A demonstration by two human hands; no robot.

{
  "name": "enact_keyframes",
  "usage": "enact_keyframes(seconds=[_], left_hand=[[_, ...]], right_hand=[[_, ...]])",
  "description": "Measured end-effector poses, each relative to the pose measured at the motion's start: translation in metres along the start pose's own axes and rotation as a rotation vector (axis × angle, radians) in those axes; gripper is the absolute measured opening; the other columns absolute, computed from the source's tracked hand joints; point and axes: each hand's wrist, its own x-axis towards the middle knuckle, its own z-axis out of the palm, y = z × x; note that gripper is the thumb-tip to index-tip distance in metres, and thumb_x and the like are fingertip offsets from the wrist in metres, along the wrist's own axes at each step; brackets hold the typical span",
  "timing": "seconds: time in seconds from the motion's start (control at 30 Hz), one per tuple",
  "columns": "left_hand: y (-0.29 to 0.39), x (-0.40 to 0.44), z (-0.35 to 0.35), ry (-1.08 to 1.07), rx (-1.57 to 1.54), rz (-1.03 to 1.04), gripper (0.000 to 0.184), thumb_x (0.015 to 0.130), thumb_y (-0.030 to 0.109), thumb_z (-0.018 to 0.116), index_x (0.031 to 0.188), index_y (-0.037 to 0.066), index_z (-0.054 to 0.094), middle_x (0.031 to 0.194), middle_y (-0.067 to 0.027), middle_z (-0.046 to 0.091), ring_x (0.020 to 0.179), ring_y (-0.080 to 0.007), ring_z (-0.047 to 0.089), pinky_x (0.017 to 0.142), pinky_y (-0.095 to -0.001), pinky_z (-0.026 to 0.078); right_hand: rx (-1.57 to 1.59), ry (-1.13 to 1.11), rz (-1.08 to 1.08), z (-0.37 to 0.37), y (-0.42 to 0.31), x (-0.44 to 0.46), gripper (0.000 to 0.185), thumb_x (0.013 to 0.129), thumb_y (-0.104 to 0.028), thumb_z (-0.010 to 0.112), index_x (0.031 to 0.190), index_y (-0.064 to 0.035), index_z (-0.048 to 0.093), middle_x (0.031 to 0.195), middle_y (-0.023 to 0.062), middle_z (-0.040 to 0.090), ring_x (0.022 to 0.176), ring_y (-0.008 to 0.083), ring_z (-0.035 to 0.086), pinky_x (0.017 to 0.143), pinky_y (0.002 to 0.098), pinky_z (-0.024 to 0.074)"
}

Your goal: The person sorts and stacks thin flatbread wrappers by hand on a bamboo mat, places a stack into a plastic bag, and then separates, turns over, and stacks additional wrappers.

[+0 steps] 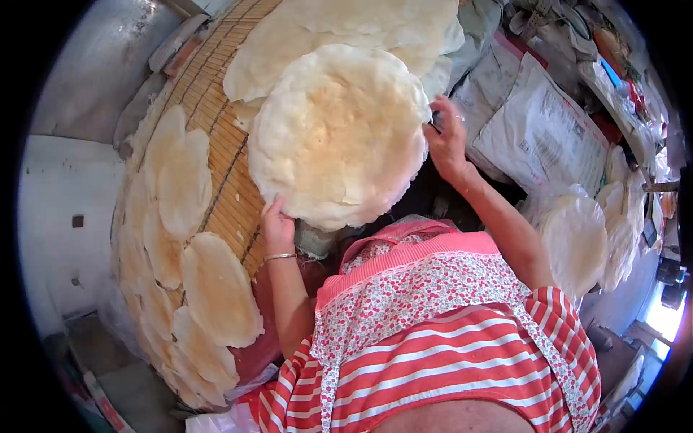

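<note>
A large, round, pale flatbread, browned in the middle, lies in front of me at the near end of the bamboo mat. My left hand holds its lower left edge, with the thumb on top and the other fingers hidden beneath. At its right edge is my right hand, with thumb and index finger apart beside the rim; whether they touch it is hard to tell. More thin flatbreads lie overlapping just beyond the large one.
The bamboo mat carries several oval flatbreads on the left. On the right are white printed sacks, a stack of round flatbreads in plastic, and piled clutter. A white wall stands far left.
</note>
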Motion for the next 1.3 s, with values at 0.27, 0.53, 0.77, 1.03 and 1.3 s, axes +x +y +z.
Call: enact_keyframes(seconds=[0.27, 0.53, 0.77, 1.03, 1.3], left_hand=[[0.011, -0.020, 0.025, 0.008, 0.151, 0.024, 0.035, 0.069, -0.009, 0.050, 0.104, -0.008, 0.049, 0.103, -0.0134, 0.054, 0.095, -0.0248, 0.053, 0.086, -0.0366, 0.042], [0.010, -0.021, 0.033, 0.042, -0.112, -0.023, 0.035, 0.085, 0.018, 0.046, 0.113, -0.003, 0.043, 0.110, -0.0118, 0.051, 0.101, -0.0223, 0.049, 0.089, -0.0358, 0.039], [0.007, -0.014, 0.029, -0.089, 0.003, -0.034, 0.041, 0.089, 0.026, 0.040, 0.121, 0.000, 0.038, 0.122, -0.0107, 0.043, 0.111, -0.0249, 0.042, 0.094, -0.0391, 0.035], [0.018, -0.028, 0.044, 0.012, -0.085, -0.041, 0.039, 0.088, 0.024, 0.043, 0.118, 0.000, 0.041, 0.118, -0.0104, 0.048, 0.107, -0.0234, 0.047, 0.092, -0.0376, 0.037], [0.008, -0.027, 0.038, -0.048, -0.016, 0.063, 0.021, 0.081, 0.006, 0.049, 0.098, -0.005, 0.054, 0.100, -0.0145, 0.056, 0.092, -0.0209, 0.054, 0.084, -0.0322, 0.043]], right_hand=[[-0.039, -0.654, -0.286, 0.056, -0.059, -0.077, 0.045, 0.059, -0.012, 0.066, 0.101, -0.0047, 0.051, 0.122, 0.0174, 0.038, 0.120, 0.0335, 0.029, 0.097, 0.0418, 0.0266], [0.096, -0.514, -0.412, 0.054, -0.052, -0.058, 0.021, 0.062, -0.008, 0.057, 0.082, -0.0017, 0.053, 0.101, 0.0120, 0.052, 0.105, 0.0279, 0.046, 0.088, 0.0367, 0.0364], [0.017, -0.605, -0.412, 0.049, -0.102, -0.040, 0.025, 0.062, -0.006, 0.055, 0.087, -0.0019, 0.051, 0.101, 0.0158, 0.052, 0.108, 0.0268, 0.045, 0.087, 0.0396, 0.0354], [-0.063, -0.484, -0.379, 0.047, -0.072, -0.063, 0.028, 0.063, -0.005, 0.055, 0.090, -0.0015, 0.051, 0.101, 0.0126, 0.051, 0.106, 0.0268, 0.046, 0.085, 0.0408, 0.0352], [0.211, -0.292, -0.472, 0.037, -0.121, -0.012, 0.012, 0.067, -0.005, 0.054, 0.078, -0.0017, 0.053, 0.090, 0.0124, 0.055, 0.087, 0.0262, 0.054, 0.073, 0.0350, 0.0418]])
